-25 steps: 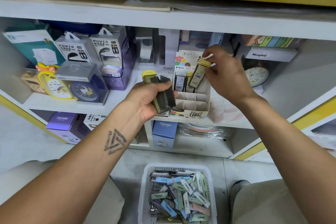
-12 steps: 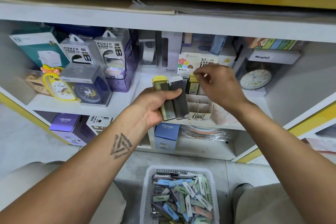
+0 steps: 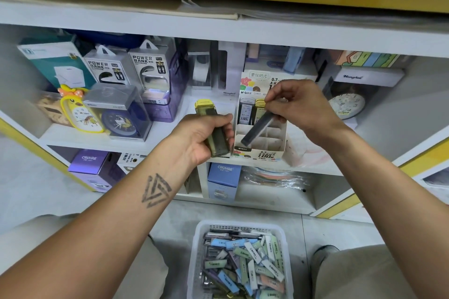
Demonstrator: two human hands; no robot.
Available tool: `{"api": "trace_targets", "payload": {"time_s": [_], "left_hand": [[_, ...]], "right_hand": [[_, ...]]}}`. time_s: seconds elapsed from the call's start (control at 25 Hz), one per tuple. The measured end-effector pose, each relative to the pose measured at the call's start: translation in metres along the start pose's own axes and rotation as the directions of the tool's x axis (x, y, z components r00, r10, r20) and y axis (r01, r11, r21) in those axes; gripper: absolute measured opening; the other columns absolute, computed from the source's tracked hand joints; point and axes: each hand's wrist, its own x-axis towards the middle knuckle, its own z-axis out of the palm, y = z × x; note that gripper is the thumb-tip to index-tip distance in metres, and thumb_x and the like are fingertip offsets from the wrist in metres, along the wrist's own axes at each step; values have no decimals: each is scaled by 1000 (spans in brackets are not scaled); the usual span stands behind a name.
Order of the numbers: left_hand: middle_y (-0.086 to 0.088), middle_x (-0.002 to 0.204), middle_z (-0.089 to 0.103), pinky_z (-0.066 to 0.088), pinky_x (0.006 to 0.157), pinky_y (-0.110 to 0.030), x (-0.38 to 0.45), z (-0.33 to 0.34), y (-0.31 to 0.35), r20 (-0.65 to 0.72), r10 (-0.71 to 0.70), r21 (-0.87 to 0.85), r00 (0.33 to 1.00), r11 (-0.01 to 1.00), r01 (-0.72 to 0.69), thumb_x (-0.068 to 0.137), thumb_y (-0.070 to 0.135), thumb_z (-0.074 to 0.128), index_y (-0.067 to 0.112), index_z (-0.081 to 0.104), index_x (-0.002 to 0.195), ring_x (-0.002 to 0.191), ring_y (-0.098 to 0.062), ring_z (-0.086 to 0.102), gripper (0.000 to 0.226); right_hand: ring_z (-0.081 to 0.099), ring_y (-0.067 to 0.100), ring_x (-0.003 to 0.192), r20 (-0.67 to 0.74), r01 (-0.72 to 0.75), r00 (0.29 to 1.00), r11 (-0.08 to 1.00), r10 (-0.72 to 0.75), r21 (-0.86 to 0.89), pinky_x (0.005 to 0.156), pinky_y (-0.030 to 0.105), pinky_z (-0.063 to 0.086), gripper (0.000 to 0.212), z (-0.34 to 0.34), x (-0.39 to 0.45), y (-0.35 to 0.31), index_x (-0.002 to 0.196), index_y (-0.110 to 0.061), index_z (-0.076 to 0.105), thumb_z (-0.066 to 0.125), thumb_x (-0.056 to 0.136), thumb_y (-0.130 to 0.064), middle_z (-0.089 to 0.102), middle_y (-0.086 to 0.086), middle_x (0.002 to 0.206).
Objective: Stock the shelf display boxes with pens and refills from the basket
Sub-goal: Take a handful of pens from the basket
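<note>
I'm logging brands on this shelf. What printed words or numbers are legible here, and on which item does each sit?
"POWER BANK": left power bank box
"POWER BANK": right power bank box
"CRUHRE": purple box
"CRUHRE": blue box
"Henghui": white box
"0.7" and "100": display box
"M&G": display box backing card
Too small or blurred: basket refill labels, clock dials, the refills in either hand.

A single head-worn camera looks forward and down, close to the shelf and floor basket.
</note>
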Motion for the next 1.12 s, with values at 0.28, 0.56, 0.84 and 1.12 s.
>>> {"api": "trace_targets", "payload": {"time_s": [0.28,0.56,0.84,1.12], "left_hand": [[-14,67,57,54,63,-36,-8,0,5,25,-74,-56,997,996,75,78,-1,50,4,56,68,57,-26,53,13],[-15,71,58,54,64,-38,-10,-1,5,58,-74,-49,996,996,77,81,-2,47,3,54,76,62,-27,54,10],[-16,72,59,56,67,-40,-9,5,3,106,-73,-34,992,996,77,81,0,47,4,53,80,64,-28,57,7],[-16,72,59,56,70,-40,-11,18,-6,148,-87,14,985,996,86,81,-2,48,6,53,77,62,-28,57,10]], "right_hand": [[70,11,77,3,103,994,910,-110,-401,72,21,52,18,0,10,9,96,-20,74,81,80,-14,75,0,87],[66,35,81,67,402,876,644,-478,-651,75,43,53,22,20,14,19,113,-7,62,66,92,-11,72,16,89],[64,36,81,56,420,840,581,-540,-698,69,45,53,9,15,8,18,100,-4,63,58,93,-4,70,14,95],[64,39,80,-145,1,964,548,-222,-836,68,40,52,19,-27,-14,33,99,-12,54,57,92,-29,69,13,88]]}}
